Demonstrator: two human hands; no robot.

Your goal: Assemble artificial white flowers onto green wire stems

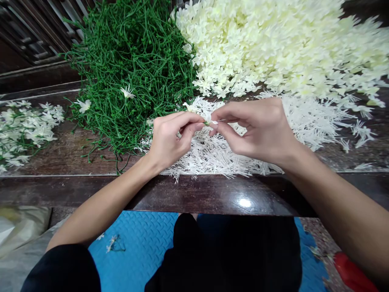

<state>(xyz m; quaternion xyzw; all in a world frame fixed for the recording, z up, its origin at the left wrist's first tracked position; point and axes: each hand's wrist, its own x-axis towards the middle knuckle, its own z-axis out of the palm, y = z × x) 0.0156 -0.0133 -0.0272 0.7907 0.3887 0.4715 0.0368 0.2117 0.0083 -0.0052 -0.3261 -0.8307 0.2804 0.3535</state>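
Note:
My left hand (175, 138) is closed in a pinch on the green tip of a small artificial flower stem. Fingertips of my right hand (252, 125) pinch a small white petal piece (214, 123) that meets the green tip. Both hands hover close together over a heap of thin white plastic stamens (212, 158). Behind my left hand lies a big tangle of green plastic stems (133, 69), with a couple of white flowers on it. Pale yellow-white fabric blossoms (258, 44) are piled beyond my right hand.
A cluster of assembled white flowers (24, 129) lies at the left of the dark wooden bench (82, 154). Its front edge (206, 194) runs across my lap. Below is a blue mat (139, 239) with a dropped flower (112, 243). Something red (352, 271) sits at lower right.

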